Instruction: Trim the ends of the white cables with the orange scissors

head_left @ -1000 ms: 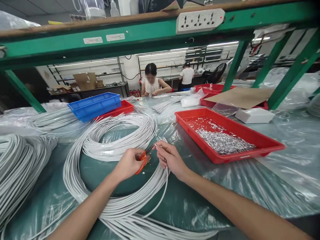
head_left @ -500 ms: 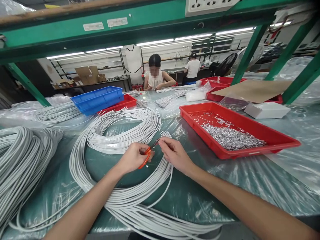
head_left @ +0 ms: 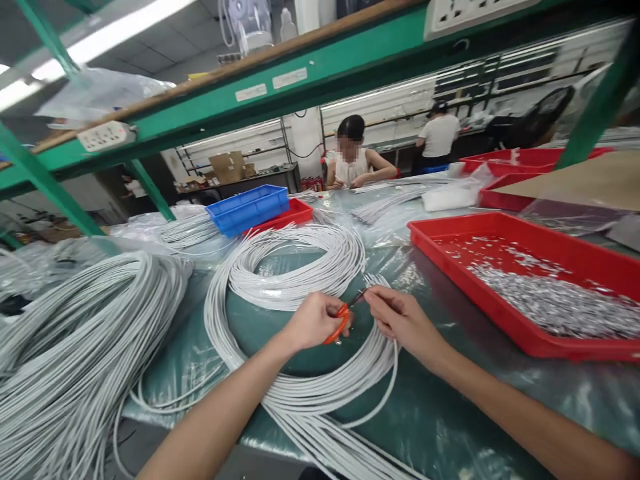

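My left hand is closed round the orange handles of a small pair of scissors, whose dark blades point up and right. Just right of the blade tips, my right hand pinches the end of a white cable, its thumb and fingertips pressed together. Below both hands a loose coil of white cables curves round, its ends bunched beside my right fingers. Another white coil lies behind my left hand. The exact contact between blades and cable is too small to tell.
A red tray of small metal pieces stands at the right. A large cable bundle fills the left. Behind are a blue bin, a green shelf beam and a seated person across the table.
The view has turned left and tilted, so the scene sits further right and more shelf shows. Both hands keep their grips, with the blade tips still beside my right fingertips.
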Available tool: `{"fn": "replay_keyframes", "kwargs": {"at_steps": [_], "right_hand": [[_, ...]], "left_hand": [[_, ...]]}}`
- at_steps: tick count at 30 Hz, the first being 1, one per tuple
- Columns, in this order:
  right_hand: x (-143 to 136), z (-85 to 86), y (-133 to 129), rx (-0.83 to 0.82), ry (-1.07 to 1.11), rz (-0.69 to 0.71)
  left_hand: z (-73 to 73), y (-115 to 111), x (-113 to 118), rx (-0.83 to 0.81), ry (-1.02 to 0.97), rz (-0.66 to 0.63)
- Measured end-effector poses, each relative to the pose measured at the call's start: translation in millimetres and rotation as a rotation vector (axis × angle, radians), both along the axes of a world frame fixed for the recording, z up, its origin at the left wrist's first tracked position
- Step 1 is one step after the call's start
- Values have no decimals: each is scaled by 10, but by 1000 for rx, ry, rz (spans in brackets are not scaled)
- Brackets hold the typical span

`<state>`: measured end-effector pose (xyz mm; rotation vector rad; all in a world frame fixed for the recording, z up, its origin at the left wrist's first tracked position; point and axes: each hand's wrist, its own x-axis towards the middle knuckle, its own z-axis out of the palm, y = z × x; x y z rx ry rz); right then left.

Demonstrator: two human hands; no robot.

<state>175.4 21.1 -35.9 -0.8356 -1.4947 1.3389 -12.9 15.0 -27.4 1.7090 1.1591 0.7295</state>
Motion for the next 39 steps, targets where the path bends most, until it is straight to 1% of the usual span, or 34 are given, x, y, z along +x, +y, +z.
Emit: {"fn": "replay_keyframes", "kwargs": {"at_steps": [4,9,12,16,19,22,25,28,30,33,39], "right_hand": [[43,10,50,-82,-16,29],[92,49,107,-225,-21,123],[120,93,112,-253,-20,142],[150,162,95,-208,-58,149],[154,181,80,-136,-94,92],[151,149,70,28,-136,-1],[147,98,53,213,-176,-101],[141,76,29,292,-210,-162],[136,79,16,312,-226,-171],[126,81,15,313,-223,-136],[96,38,47,167,-100,-46]], "left_hand": [[1,8,-16,3,6,7],[14,3,-20,-3,28,6],[36,-14,-10,-17,27,6],[59,-29,-1,-30,23,-7],[56,-26,-1,-19,32,-27],[55,-25,4,-8,37,-32],[71,-36,17,-38,12,-40],[92,-51,31,-46,4,-45],[95,-54,40,-51,5,-45],[82,-50,50,-50,15,-33],[65,-53,54,36,40,-12]]}}
